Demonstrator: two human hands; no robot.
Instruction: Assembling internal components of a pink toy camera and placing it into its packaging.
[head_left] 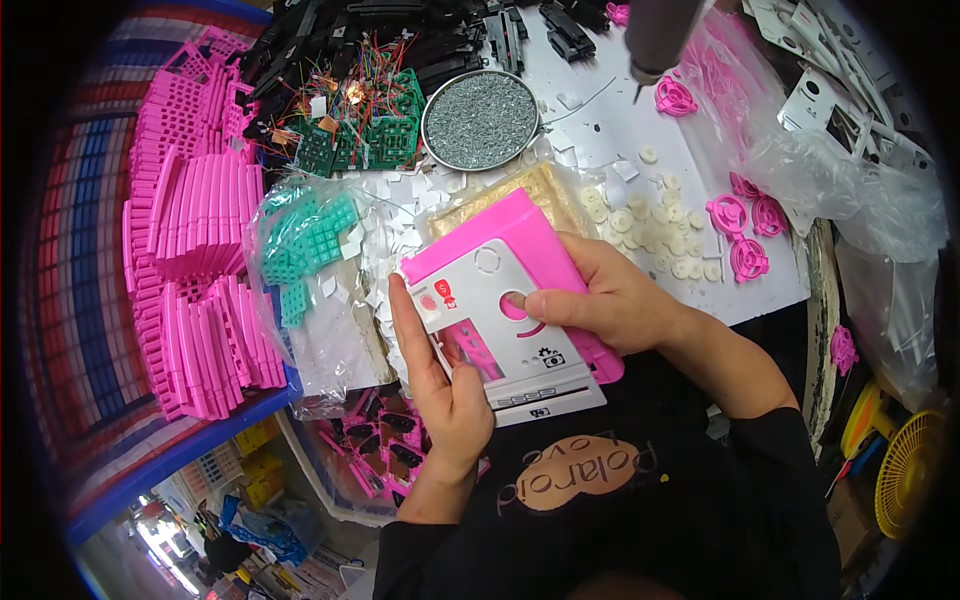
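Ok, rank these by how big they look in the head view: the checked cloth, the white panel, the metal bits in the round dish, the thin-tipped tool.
1. Checked cloth
2. White panel
3. Metal bits
4. Thin-tipped tool, counting only what shows; the top edge cuts it off.

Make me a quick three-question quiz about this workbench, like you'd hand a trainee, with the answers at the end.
1. Multiple choice: what fills the round dish?
A) pink rings
B) small silvery pieces
C) green boards

2. True or false: the thumb of the right hand lies on the white panel.

3. Fill in the blank: the box-like piece under the white panel is coloured ____.

Key: 1. B; 2. True; 3. pink.
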